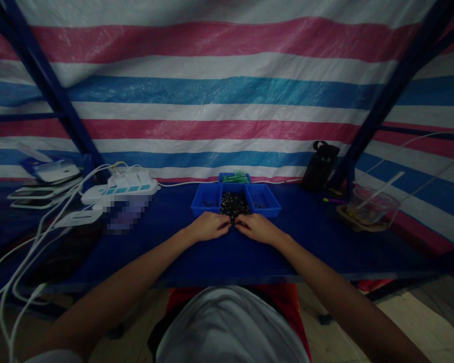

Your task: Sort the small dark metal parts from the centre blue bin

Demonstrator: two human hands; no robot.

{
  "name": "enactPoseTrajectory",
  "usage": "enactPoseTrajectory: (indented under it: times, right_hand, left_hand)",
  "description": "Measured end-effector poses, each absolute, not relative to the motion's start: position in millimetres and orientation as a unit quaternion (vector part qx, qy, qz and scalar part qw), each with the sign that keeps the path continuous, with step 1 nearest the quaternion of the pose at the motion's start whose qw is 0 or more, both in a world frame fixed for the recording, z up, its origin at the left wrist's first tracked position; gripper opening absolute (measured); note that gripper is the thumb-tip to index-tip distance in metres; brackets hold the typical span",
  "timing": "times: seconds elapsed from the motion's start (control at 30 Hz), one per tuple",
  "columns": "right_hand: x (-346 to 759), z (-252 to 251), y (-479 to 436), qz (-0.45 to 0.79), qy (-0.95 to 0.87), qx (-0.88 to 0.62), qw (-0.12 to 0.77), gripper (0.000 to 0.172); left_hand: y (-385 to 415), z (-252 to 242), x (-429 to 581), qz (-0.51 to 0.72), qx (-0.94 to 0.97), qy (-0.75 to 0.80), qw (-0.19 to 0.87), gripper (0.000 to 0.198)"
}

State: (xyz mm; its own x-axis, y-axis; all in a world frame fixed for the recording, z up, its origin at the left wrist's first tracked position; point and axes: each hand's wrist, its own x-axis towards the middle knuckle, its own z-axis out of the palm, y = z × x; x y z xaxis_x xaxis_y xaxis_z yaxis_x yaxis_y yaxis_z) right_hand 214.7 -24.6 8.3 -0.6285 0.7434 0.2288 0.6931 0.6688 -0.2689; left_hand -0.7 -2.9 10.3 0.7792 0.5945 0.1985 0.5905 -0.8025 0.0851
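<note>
Just in front of the blue trays, my left hand (211, 226) and my right hand (259, 227) meet with fingertips pinched close together. Whatever they pinch is too small and dark to make out. Directly beyond the fingertips, a middle blue tray holds a heap of small black and shiny metal parts (234, 203). The left blue tray (200, 205) has a few small dark pieces in it. A few small bits also lie in the right blue tray (269, 205). Behind them, a smaller blue tray contains green pieces (235, 178).
A white power strip (121, 189) with plugs and cables lies on the left of the blue table (227, 259), near stacked phones (34, 197). At the right stand a black bag-like container (320, 166) and a clear plastic bowl (374, 205). Striped sheeting hangs behind.
</note>
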Motion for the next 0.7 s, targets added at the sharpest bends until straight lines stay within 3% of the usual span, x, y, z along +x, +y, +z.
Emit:
enactPoseTrajectory:
  times: [0.7]
  right_hand:
    - [214.7, -4.8, -17.8, 0.044, -0.916, -0.367, 0.158, 0.015]
  left_hand:
    - [-2.8, 4.0, -0.9, 0.17, 0.955, 0.242, -0.008, 0.024]
